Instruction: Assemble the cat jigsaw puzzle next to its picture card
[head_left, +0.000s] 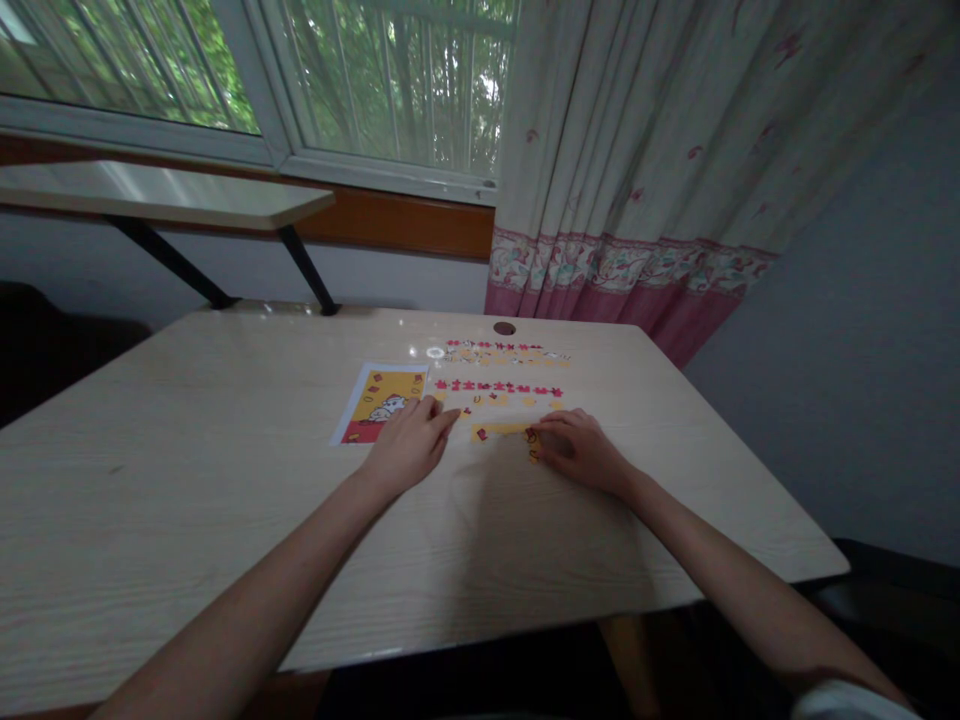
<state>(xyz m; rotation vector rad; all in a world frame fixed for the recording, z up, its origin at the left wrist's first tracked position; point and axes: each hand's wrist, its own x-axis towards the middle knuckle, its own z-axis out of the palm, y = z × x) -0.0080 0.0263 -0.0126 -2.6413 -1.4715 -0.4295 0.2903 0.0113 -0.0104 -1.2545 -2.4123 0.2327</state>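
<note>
On the desk lies a short yellow strip of joined jigsaw pieces [499, 432] with a small red motif near its left end. At its right end, my right hand [589, 450] has thumb and forefinger closed about a yellow jigsaw piece [532, 437] with dark lines. My left hand [409, 445] rests over the lower right of a printed picture sheet [367, 405], which shows a white cartoon animal on yellow and red. Its fingers are curled, with the index tip near a loose yellow piece [466, 412]; anything inside the fingers is hidden.
Beyond my hands, loose pieces lie in rows: a pink-red row [499, 387] and, farther back, a mixed yellow and white row [510, 356]. A round cable hole [505, 328] is near the desk's back edge. A raised shelf [165, 195] stands at back left, a curtain [600, 200] behind.
</note>
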